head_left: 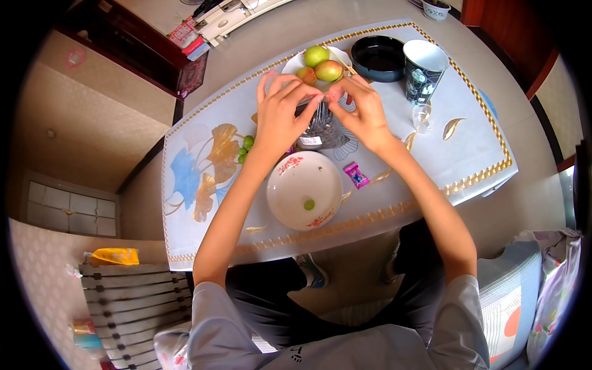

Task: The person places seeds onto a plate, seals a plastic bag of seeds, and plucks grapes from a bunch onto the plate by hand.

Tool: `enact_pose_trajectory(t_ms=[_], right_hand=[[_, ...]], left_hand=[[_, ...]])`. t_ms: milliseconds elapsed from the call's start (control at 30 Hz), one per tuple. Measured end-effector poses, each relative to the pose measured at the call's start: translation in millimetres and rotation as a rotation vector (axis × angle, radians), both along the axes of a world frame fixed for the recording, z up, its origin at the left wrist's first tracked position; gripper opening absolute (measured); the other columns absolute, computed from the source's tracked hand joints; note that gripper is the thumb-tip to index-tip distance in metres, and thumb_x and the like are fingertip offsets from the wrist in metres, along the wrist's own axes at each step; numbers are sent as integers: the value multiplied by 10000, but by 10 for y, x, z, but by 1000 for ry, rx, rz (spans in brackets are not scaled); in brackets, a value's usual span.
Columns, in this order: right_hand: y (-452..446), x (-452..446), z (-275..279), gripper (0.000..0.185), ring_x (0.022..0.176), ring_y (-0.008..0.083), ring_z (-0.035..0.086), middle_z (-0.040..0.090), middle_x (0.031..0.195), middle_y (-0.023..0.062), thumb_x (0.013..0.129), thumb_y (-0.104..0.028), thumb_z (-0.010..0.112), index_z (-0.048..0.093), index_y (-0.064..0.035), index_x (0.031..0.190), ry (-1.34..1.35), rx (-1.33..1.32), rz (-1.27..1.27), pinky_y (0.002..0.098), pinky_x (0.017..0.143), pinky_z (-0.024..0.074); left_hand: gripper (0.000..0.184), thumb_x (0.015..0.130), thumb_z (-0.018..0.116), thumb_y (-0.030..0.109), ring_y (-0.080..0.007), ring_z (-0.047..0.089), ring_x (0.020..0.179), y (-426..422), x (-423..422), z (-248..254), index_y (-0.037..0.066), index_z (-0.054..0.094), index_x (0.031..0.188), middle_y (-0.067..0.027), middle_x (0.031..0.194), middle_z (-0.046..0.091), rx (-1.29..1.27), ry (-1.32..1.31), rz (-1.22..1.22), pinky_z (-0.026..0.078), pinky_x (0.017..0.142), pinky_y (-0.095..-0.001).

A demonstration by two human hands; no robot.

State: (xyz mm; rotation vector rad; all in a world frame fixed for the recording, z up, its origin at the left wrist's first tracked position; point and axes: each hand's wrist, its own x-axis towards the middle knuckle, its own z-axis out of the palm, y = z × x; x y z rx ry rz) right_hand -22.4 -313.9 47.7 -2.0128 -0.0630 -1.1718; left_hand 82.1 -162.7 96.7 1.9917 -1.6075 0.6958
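Both of my hands meet above a clear plastic bag (320,128) with dark contents and a white label. My left hand (285,108) pinches the gathered top of the bag with thumb and index finger, its other fingers raised. From the other side my right hand (359,111) pinches the same top, its fingertips almost touching the left ones. Just below the bag stands a white bowl (280,197) with red flowers, a green grape (309,204) inside it. A pink wrapped candy (356,175) lies right of the bowl.
Behind my hands a plate (295,63) holds green and reddish fruit. A black round dish (378,57), a patterned bin (424,71) and a clear cup (422,117) stand at the right. Green grapes (245,148) lie left of the bag on the tablecloth (209,148).
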Motion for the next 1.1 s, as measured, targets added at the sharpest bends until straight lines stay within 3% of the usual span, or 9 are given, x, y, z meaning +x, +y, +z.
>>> enact_pose_trajectory(t_ms=[67,300,600,700,900,1033,1067,1100], right_hand=[[14,-5,-11,106,837,322,629,637,837,92,802,-64,700,621,-53,873,2,3,-1,418,698,509],[33,-37,12,60,848,361,617,626,887,123,870,-74,657,619,-63,914,25,-21,-44,436,695,512],[44,-68,27,96,900,331,613,636,903,103,839,-33,663,619,-60,920,11,-12,-45,421,728,513],[16,-34,-8,87,836,233,562,633,851,57,855,-3,672,646,-40,930,-52,-42,-52,324,691,462],[-76,-4,1,95,896,187,543,645,852,10,829,-24,694,658,-59,911,-38,-24,-63,303,679,452],[-24,3,114,168,927,273,543,634,1013,60,784,-38,726,649,-56,932,-17,-77,-48,342,770,457],[-15,-28,171,210,1004,302,559,611,1068,93,752,-76,751,636,-62,927,32,-116,-45,387,899,448],[-8,-8,153,215,992,297,558,622,1057,90,759,-76,752,650,-65,949,-1,-161,-49,382,896,439]], left_hand=[[68,825,730,184,-202,595,959,5,-33,43,119,710,824,5,801,656,-49,-40,-9,292,1105,-470],[64,829,734,194,-199,599,961,64,51,-38,133,722,844,7,827,664,-52,-130,31,299,1100,-462],[81,833,740,175,-212,598,976,172,121,-49,125,723,894,-9,841,639,-19,-202,49,326,1076,-449],[93,838,733,170,-218,595,978,206,148,-56,116,711,911,-18,865,636,-5,-229,57,340,1060,-449],[83,886,677,147,-280,564,984,104,112,-135,79,678,934,-70,927,622,-48,-178,47,363,996,-461],[97,898,661,149,-291,556,1009,90,67,-216,72,664,957,-82,940,619,-78,-151,74,369,996,-463],[99,899,658,150,-293,556,1012,112,61,-221,72,661,961,-84,945,619,-78,-141,78,371,996,-463],[100,900,656,148,-294,555,1013,115,57,-215,71,658,964,-84,947,618,-75,-160,70,371,996,-463]])
